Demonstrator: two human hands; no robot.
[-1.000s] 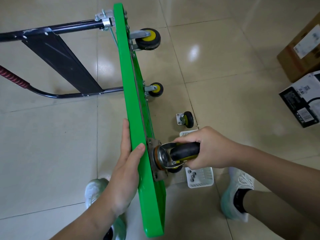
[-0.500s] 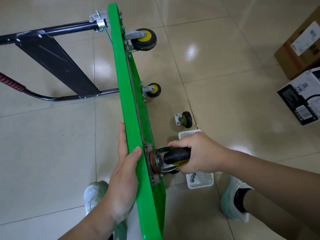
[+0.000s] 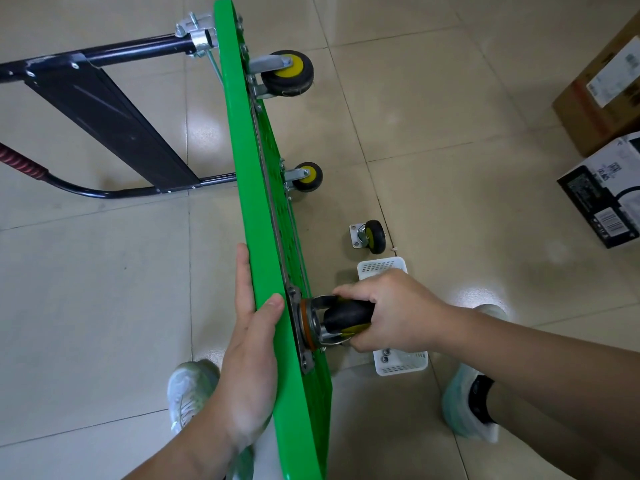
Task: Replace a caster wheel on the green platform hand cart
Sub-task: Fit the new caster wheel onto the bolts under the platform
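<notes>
The green platform cart (image 3: pixel 249 161) stands on its long edge on the tiled floor, underside facing right. My left hand (image 3: pixel 251 344) holds its top edge, fingers flat on the deck side, thumb hooked over the rim. My right hand (image 3: pixel 388 311) grips a black-and-yellow caster wheel (image 3: pixel 346 317) whose metal plate sits against the cart's underside at the near corner. Two mounted casters show farther along, a large one (image 3: pixel 287 73) and a smaller one (image 3: pixel 306 176). A loose caster (image 3: pixel 369 236) lies on the floor to the right.
A small white basket (image 3: pixel 401 365) with nuts and washers sits on the floor under my right hand. The cart's black folded handle (image 3: pixel 104 109) lies to the left. Cardboard boxes (image 3: pixel 602 88) stand at the far right. My shoes (image 3: pixel 188 393) flank the cart.
The view has shifted slightly. My right hand has turned the caster it grips a little against the cart's underside. My left hand stays on the cart edge.
</notes>
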